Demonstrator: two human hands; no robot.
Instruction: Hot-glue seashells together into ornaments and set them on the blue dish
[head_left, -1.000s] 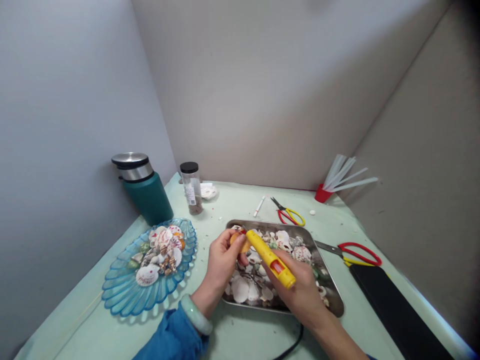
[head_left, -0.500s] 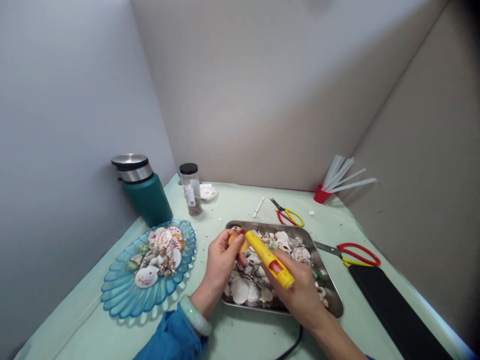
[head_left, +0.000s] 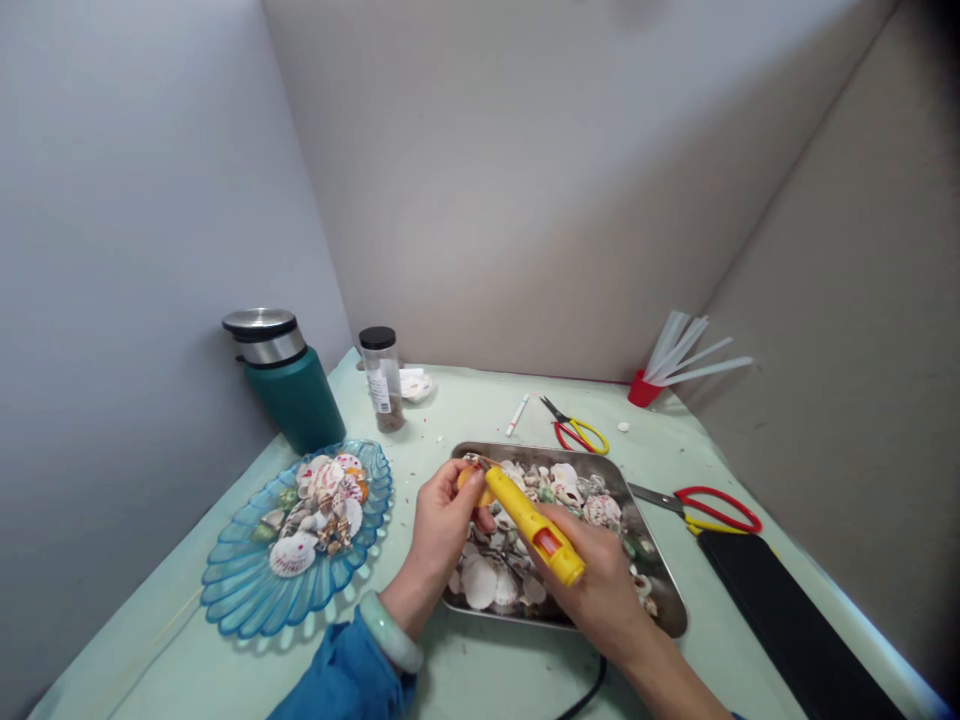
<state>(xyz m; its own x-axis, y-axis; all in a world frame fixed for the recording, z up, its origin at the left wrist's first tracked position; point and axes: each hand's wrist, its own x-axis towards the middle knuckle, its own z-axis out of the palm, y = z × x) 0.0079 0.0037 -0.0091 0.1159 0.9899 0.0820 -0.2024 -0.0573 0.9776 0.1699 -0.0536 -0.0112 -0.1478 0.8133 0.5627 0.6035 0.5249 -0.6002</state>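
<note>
Right grip (head_left: 604, 575) holds yellow tool (head_left: 525, 513) above tray (head_left: 669, 592), clear of plate rim (head_left: 219, 588).

"What is covered up here?"
"The grip of the bare left hand (head_left: 442, 515) hides part of the rounded orange shell (head_left: 484, 496), and the bare right hand (head_left: 600, 575) covers the underside of the yellow plastic cylindrical tool (head_left: 525, 515)."
"Does the tool touch the shell?"
"Too small to tell. The right hand and its forearm (head_left: 656, 655) also block part of the silver rectangular metal tray (head_left: 666, 590)."
"And at the bottom edge?"
"It cuts off the thin black cable (head_left: 598, 681), the flat black slab (head_left: 795, 620) and the blue cloth sleeve (head_left: 345, 670)."
"Can you read the white paper label (head_left: 381, 393) on the clear cylindrical jar (head_left: 390, 415)?"
"No, the print is too tiny."
</note>
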